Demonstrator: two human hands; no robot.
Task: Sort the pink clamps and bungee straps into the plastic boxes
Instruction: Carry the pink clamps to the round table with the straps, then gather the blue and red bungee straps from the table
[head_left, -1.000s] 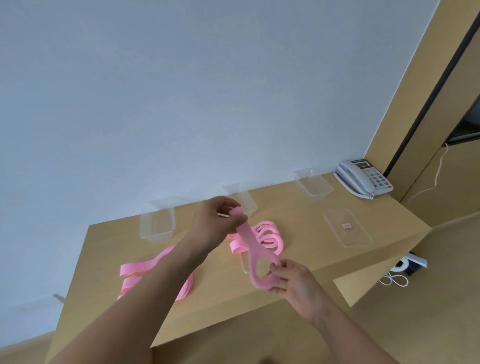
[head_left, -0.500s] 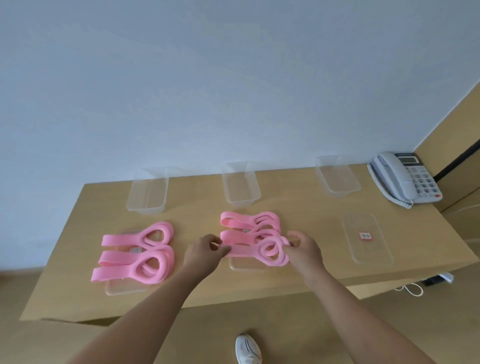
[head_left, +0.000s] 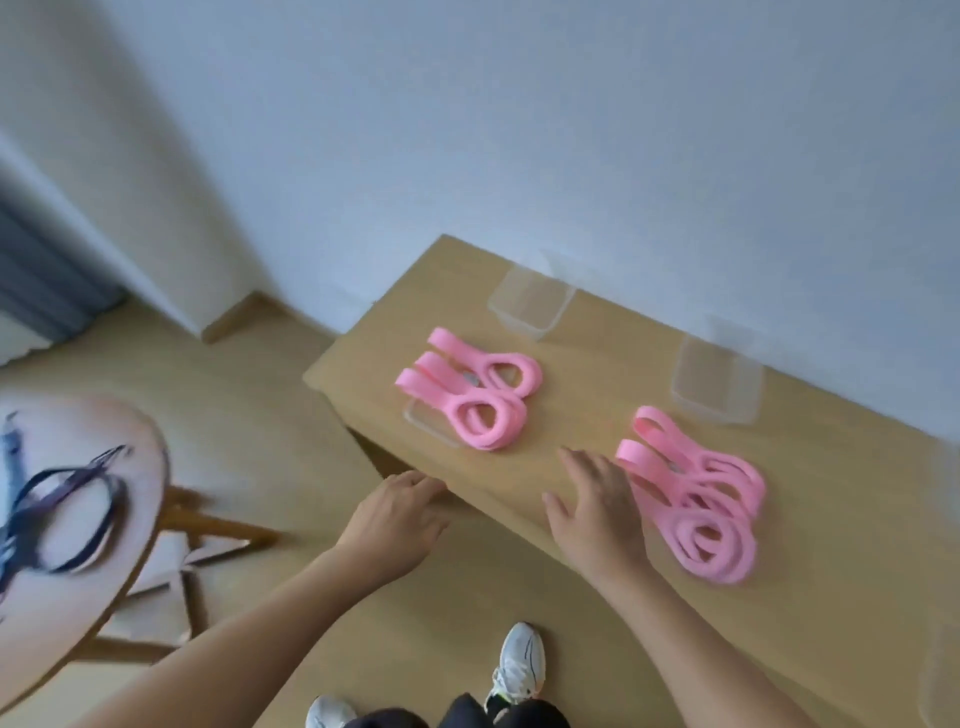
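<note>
Wooden table (head_left: 571, 415), pale wall (head_left: 519, 130), left hand (head_left: 395, 519) and right hand (head_left: 597, 514), fingers (head_left: 576, 462) apart, empty

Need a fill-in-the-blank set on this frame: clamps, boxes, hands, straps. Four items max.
The pink clamps on the table lie in ____ groups.
The left hand and right hand both hold ____.
The left box and right box near the wall are both ____.
The dark straps lie on the round stool, to the person's ____.
Missing words: two; nothing; empty; left.
</note>
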